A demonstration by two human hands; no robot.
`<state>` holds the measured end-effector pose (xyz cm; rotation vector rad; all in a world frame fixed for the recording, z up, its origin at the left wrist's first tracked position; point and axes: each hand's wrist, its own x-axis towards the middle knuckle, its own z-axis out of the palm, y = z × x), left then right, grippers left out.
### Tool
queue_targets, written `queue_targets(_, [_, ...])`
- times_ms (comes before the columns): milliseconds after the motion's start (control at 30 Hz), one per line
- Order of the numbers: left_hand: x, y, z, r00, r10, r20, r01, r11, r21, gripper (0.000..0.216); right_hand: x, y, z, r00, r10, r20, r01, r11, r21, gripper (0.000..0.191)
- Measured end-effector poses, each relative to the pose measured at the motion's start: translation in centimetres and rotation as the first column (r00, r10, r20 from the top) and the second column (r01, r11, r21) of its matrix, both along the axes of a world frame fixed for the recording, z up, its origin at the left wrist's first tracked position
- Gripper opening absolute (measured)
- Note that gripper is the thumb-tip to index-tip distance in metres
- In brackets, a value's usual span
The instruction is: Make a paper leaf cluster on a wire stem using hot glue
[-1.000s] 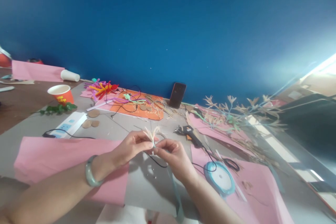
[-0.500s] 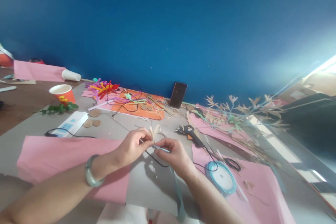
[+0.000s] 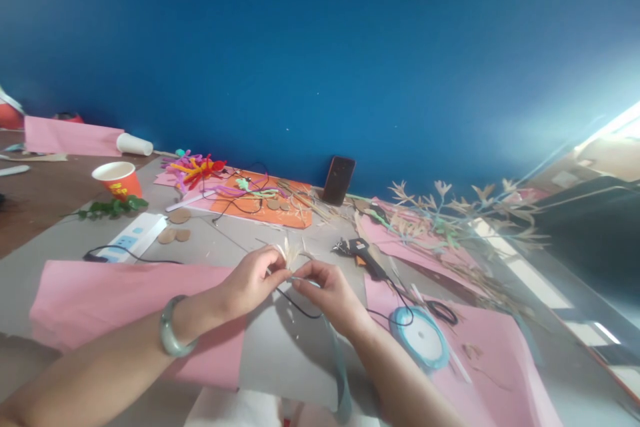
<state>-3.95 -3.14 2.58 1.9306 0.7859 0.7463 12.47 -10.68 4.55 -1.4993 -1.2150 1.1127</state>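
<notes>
Over the middle of the grey table, my left hand [image 3: 257, 278] pinches the base of a small pale dried flower [image 3: 291, 251], whose petals fan upward. My right hand [image 3: 327, 293] is closed on a light blue ribbon [image 3: 338, 363] right beside it, the fingertips of both hands nearly touching. The ribbon's tail hangs from under my right hand toward the table's front edge. Where ribbon and stem meet is mostly hidden by my fingers. A ribbon spool [image 3: 420, 338] lies to the right on pink paper.
A black glue gun [image 3: 367, 257] lies right of my hands, its cord running beneath them. A phone [image 3: 339, 180] leans on the blue wall. Left are a power strip [image 3: 133, 238], a paper cup [image 3: 120, 180] and pink paper [image 3: 135, 293]. Dried stems [image 3: 450, 213] spread at the right.
The blue ribbon end that stuck out across my right fingers is now mostly tucked out of sight. The flower has turned slightly and its petals look more spread.
</notes>
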Motion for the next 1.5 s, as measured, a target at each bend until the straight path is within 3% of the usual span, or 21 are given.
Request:
queue_targets(100, [-0.1, 0.0, 0.2, 0.999, -0.032, 0.007, 0.032, 0.986, -0.165, 0.019, 0.1, -0.1, 0.1, 0.997, 0.008, -0.073, -0.011, 0.999, -0.049, 0.011])
queue_targets(200, [-0.1, -0.2, 0.5, 0.996, -0.072, 0.062, 0.089, 0.931, -0.355, 0.021, 0.2, -0.2, 0.3, 0.992, 0.009, -0.126, -0.019, 0.997, -0.077, 0.013])
queue_targets(367, [0.1, -0.5, 1.0, 0.99, -0.064, 0.128, 0.118, 0.871, -0.477, 0.023, 0.1, -0.2, 0.4, 0.986, 0.011, -0.168, -0.028, 0.995, -0.1, 0.014])
queue_targets(800, [0.2, -0.1, -0.3, 0.972, -0.023, 0.236, 0.147, 0.838, -0.525, 0.033, 0.0, 0.1, 0.2, 0.965, 0.01, -0.261, -0.037, 0.994, -0.101, 0.025])
queue_targets(1033, [0.1, 0.1, 0.2, 0.966, -0.048, 0.254, 0.19, 0.798, -0.571, 0.033, 0.1, 0.2, -0.3, 0.94, 0.036, -0.34, -0.078, 0.991, -0.112, 0.031])
queue_targets(1200, [0.0, 0.2, 0.6, 0.963, -0.055, 0.263, 0.209, 0.769, -0.605, 0.035, 0.0, 0.3, -0.2, 0.914, -0.022, -0.406, -0.033, 0.991, -0.128, 0.026])
queue_targets(1500, [-0.3, 0.5, 0.2, 0.967, -0.096, 0.237, 0.221, 0.779, -0.587, 0.032, -0.6, -0.3, 0.4, 0.98, -0.055, -0.19, 0.056, 0.998, -0.002, 0.033])
